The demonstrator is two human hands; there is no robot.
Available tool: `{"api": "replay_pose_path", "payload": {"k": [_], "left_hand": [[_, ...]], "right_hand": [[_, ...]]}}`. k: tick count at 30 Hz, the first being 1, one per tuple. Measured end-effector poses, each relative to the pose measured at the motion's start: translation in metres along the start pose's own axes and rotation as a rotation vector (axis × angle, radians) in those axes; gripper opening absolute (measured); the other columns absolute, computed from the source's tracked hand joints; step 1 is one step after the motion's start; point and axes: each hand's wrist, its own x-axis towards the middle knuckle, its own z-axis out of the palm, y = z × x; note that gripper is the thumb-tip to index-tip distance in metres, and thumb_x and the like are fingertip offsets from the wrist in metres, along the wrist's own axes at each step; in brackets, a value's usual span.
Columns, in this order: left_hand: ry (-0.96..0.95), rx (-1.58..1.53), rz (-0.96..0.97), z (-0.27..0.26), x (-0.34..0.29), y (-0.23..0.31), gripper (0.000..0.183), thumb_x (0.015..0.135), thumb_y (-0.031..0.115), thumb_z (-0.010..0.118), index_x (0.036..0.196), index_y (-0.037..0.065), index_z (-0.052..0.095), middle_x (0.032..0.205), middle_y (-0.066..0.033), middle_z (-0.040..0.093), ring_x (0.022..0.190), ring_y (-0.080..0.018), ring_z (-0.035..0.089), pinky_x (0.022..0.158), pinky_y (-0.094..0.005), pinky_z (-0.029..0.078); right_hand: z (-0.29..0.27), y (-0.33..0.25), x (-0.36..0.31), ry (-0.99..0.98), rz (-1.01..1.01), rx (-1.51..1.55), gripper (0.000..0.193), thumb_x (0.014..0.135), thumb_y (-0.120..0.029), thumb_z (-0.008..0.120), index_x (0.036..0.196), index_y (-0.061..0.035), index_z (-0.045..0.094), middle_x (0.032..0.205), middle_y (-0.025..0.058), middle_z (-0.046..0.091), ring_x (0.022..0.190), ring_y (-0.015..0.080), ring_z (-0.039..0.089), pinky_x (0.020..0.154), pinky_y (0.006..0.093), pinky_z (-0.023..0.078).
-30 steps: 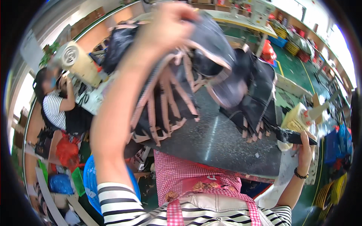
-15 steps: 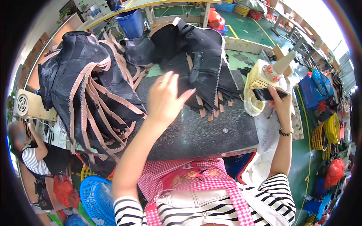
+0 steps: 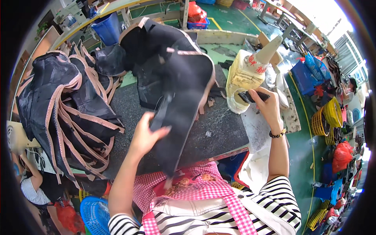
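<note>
In front of me a long black fabric piece (image 3: 178, 102) with pinkish-tan zigzag-stitched edging hangs slanting, its narrow end over the table's front edge, blurred by motion. My left hand (image 3: 143, 137) is at its left edge, thumb across the fabric; the fingertips are partly hidden there. More black pieces (image 3: 147, 39) lie under and behind it. My right hand (image 3: 268, 107) pinches a dark flat brush (image 3: 254, 96), whose tip is over the mouth of a whitish pot (image 3: 237, 105). That pot sits against a yellowed plastic bottle (image 3: 243, 72) with a cone-shaped top.
A big heap of black trimmed pieces (image 3: 66, 113) covers the left of the table. A dark speckled mat (image 3: 219, 131) lies under the work. At left are a blue basket (image 3: 94, 213) and another person's arm (image 3: 33, 172). Yellow baskets (image 3: 333, 111) stand on the right.
My left hand has moved down and nearer me. One black piece has come off the far stack toward me. My right hand keeps the brush at the pot; the whole view has shifted.
</note>
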Motion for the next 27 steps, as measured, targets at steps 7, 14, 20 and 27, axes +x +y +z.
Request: {"api": "replay_pose_path", "payload": {"k": [7, 14, 20, 27], "left_hand": [[0.169, 0.688, 0.251, -0.006, -0.055, 0.025, 0.050, 0.085, 0.023, 0.070, 0.127, 0.005, 0.053, 0.129, -0.0211, 0.054, 0.121, -0.0390, 0.052, 0.102, -0.0441, 0.041], [0.297, 0.659, 0.179, 0.036, 0.022, -0.009, 0.080, 0.069, 0.042, 0.083, 0.138, 0.021, 0.047, 0.120, -0.0237, 0.055, 0.107, -0.0408, 0.058, 0.087, -0.0461, 0.050], [0.302, 0.481, 0.202, 0.037, 0.016, -0.004, 0.066, 0.068, 0.030, 0.084, 0.124, 0.006, 0.059, 0.091, -0.0222, 0.069, 0.086, -0.0376, 0.068, 0.077, -0.0440, 0.053], [0.312, 0.661, 0.130, 0.019, -0.015, -0.013, 0.052, 0.077, 0.022, 0.077, 0.115, -0.007, 0.058, 0.091, -0.0227, 0.068, 0.086, -0.0384, 0.067, 0.076, -0.0451, 0.053]], "right_hand": [[0.021, 0.007, -0.001, 0.033, -0.057, -0.087, 0.025, 0.091, -0.027, 0.068, 0.094, -0.0024, 0.071, 0.062, 0.0151, 0.061, 0.052, 0.0166, 0.057, 0.054, 0.0308, 0.045], [-0.005, 0.008, -0.021, 0.091, 0.122, 0.162, 0.027, 0.093, -0.026, 0.065, 0.086, 0.0000, 0.069, 0.058, 0.0006, 0.058, 0.045, 0.0065, 0.051, 0.043, 0.0218, 0.037], [0.055, -0.073, -0.002, -0.111, -0.071, 0.435, 0.027, 0.094, -0.027, 0.067, 0.088, -0.0015, 0.071, 0.065, -0.0013, 0.061, 0.048, 0.0045, 0.053, 0.044, 0.0195, 0.037], [0.160, -0.125, 0.027, -0.399, -0.288, 0.239, 0.024, 0.089, -0.022, 0.070, 0.092, 0.0019, 0.070, 0.063, 0.0134, 0.064, 0.044, 0.0155, 0.061, 0.045, 0.0290, 0.046]]}}
